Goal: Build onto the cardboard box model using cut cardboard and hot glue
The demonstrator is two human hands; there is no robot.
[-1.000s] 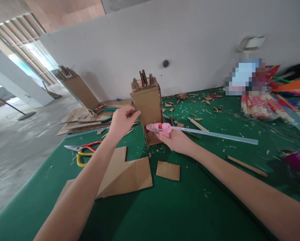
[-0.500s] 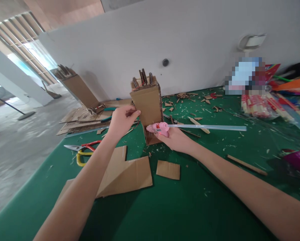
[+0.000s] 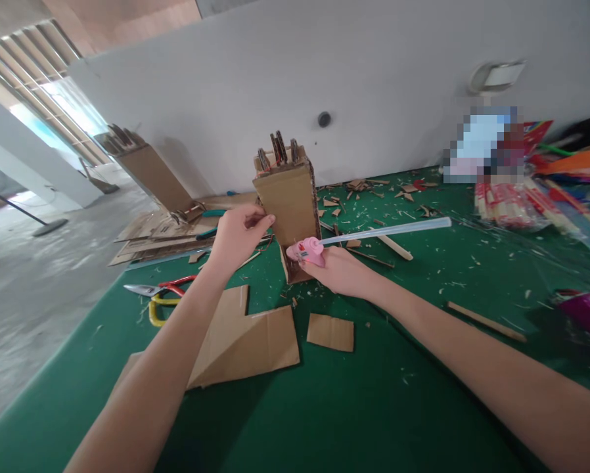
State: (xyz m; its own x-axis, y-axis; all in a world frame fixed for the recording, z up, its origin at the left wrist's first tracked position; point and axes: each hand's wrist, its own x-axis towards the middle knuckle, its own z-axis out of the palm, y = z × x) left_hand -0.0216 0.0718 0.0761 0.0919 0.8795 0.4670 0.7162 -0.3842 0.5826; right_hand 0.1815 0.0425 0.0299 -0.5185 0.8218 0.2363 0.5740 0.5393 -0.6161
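Observation:
A tall cardboard box (image 3: pixel 288 203) stands upright before me, with several cardboard strips poking out of its top. My left hand (image 3: pixel 243 233) pinches the box's left edge between thumb and fingers. Wrapped round a pink hot glue gun (image 3: pixel 309 250), my right hand (image 3: pixel 344 270) is low in front of the box. The gun's nozzle points left into the open lower part of the box; its tip is hard to make out. From the gun's back a long clear glue stick (image 3: pixel 393 230) sticks out to the right.
Red-and-yellow-handled scissors (image 3: pixel 161 295) lie left, beside a large cardboard piece (image 3: pixel 255 341) and a small one (image 3: pixel 330 332). Another cardboard build (image 3: pixel 152 174) leans at the back left. Scraps (image 3: pixel 359 186) and a wooden stick (image 3: pixel 487 322) lie on the green table (image 3: pixel 374 407).
The glue gun has turned in my right hand, so the glue stick's far end has risen and swung inward. My left hand stays on the box's edge.

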